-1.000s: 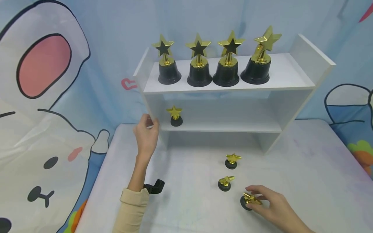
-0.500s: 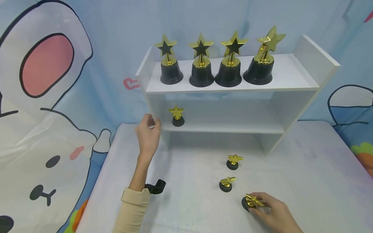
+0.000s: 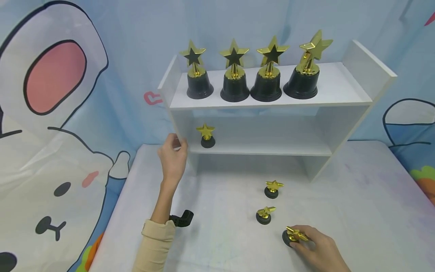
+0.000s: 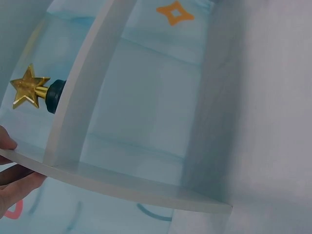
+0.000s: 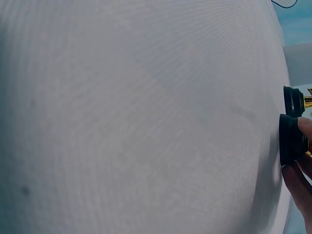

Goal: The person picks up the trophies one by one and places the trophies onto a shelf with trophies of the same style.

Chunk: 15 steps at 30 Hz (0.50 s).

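Observation:
My right hand pinches a small gold star trophy with a black base that lies tilted on the white table near the front; its black base shows at the right edge of the right wrist view. My left hand grips the left side panel of the white shelf unit, its fingertips at the panel's edge. One small star trophy stands on the middle shelf beside that hand, the same trophy showing in the left wrist view.
Two more small star trophies sit on the table between the shelf and my right hand. Several tall star trophies line the top shelf. A black clip lies by my left forearm. A cartoon cloth hangs behind.
My right hand has drawn in and closed its fingers on the nearest small trophy. The left hand stays on the shelf's side panel.

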Each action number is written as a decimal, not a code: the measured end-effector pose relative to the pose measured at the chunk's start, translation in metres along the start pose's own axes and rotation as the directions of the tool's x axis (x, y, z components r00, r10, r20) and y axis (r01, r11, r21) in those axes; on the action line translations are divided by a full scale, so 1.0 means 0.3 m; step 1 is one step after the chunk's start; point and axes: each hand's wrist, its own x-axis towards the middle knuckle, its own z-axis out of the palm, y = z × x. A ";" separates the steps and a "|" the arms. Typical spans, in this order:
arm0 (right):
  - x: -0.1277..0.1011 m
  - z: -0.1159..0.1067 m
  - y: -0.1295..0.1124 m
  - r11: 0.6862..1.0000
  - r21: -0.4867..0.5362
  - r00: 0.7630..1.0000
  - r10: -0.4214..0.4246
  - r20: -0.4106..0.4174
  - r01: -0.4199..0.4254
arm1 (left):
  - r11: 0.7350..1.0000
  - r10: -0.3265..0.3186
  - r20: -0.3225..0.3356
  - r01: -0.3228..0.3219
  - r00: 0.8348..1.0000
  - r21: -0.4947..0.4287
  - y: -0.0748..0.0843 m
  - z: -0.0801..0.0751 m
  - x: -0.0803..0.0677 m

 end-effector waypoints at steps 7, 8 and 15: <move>0.002 0.000 -0.010 0.999 0.006 0.999 0.034 0.038 -0.034 | 1.000 -0.004 0.000 0.004 1.000 -0.001 0.000 -0.002 -0.003; 0.002 0.000 -0.012 0.999 0.007 0.999 0.036 0.041 -0.037 | 1.000 -0.003 -0.001 0.003 1.000 -0.001 0.001 -0.002 -0.003; 0.002 0.005 -0.018 1.000 -0.018 1.000 0.004 0.018 -0.004 | 1.000 0.006 -0.005 -0.006 1.000 -0.013 0.002 0.002 0.000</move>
